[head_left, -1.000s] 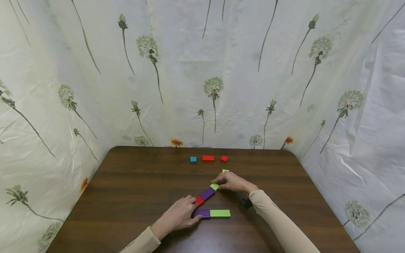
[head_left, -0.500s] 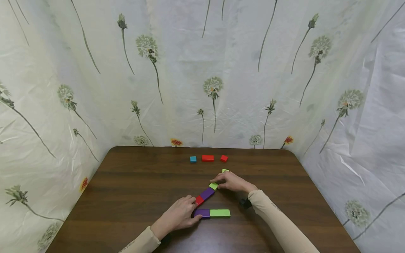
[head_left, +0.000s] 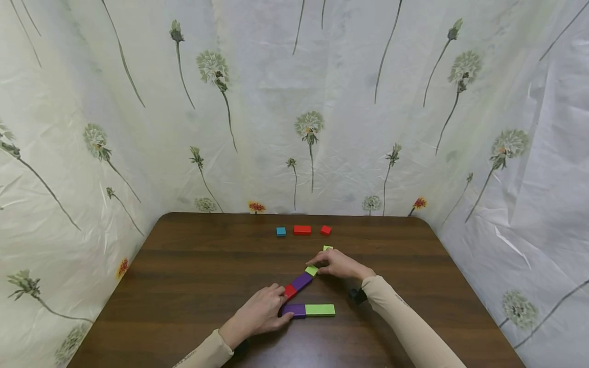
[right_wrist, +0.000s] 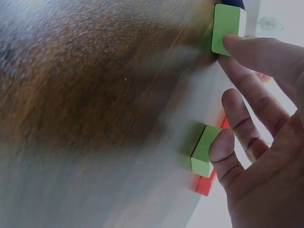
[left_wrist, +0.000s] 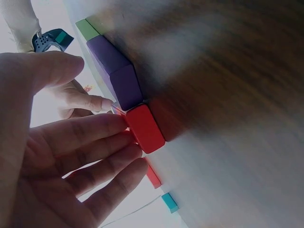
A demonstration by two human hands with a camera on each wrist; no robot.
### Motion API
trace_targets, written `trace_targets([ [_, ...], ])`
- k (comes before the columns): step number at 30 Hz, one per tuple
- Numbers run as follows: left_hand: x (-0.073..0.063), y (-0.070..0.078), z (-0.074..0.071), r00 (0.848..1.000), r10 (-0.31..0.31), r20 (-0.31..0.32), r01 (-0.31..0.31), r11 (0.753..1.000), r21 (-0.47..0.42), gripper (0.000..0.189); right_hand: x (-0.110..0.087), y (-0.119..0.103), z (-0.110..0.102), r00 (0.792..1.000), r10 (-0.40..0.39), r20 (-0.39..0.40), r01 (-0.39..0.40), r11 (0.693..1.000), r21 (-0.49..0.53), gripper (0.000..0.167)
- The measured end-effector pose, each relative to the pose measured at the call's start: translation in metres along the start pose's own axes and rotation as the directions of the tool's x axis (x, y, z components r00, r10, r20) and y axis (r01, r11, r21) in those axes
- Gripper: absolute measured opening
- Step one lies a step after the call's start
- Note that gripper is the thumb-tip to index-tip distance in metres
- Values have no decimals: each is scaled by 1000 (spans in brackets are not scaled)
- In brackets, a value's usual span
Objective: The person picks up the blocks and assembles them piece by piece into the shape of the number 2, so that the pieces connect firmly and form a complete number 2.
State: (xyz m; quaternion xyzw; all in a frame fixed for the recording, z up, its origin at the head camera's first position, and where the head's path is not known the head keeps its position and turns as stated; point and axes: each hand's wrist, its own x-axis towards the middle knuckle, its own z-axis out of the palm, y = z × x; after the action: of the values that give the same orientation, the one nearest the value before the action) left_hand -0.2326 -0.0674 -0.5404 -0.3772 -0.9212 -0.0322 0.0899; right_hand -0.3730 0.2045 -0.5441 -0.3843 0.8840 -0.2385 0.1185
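Note:
My right hand (head_left: 340, 266) pinches a small light-green block (head_left: 311, 271) between thumb and index finger, its other fingers spread behind in the right wrist view. That block ends a slanted row, followed by a purple block (head_left: 301, 281) and a red block (head_left: 290, 292). At the row's near end, my left hand (head_left: 259, 309) rests its straight fingertips against the red block, seen in the left wrist view with a flat red end face (left_wrist: 146, 128). Below, a second purple block (head_left: 294, 311) and a long light-green block (head_left: 320, 310) lie end to end, with the left thumb at the purple one.
Toward the table's far edge lie a blue block (head_left: 281, 232), a long red block (head_left: 302, 230) and a small red block (head_left: 325, 230). Just beyond the right hand, another light-green block (head_left: 327, 248) is partly covered. A flowered curtain (head_left: 267, 102) surrounds the wooden table (head_left: 193, 276).

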Motion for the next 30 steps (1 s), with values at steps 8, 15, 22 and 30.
trace_targets([
  [8, 0, 0, 0, 1000, 3, -4, -3, 1000, 15, 41, -1, 0, 0, 1000, -1, 2, 1, 1000, 6, 37],
  [15, 0, 0, 1, 1000, 2, -12, -2, 1000, 12, 40, -2, -1, -1, 1000, -5, -2, 5, 1000, 30, 45],
  [22, 1, -1, 1, 1000, 0, -11, 0, 1000, 8, 40, -4, 2, -3, 999, 33, -1, -33, 998, 54, 46],
  [30, 1, -1, 1, 1000, 9, -22, -8, 1000, 22, 40, -6, 2, -10, 998, 62, -20, -60, 996, 66, 44],
])
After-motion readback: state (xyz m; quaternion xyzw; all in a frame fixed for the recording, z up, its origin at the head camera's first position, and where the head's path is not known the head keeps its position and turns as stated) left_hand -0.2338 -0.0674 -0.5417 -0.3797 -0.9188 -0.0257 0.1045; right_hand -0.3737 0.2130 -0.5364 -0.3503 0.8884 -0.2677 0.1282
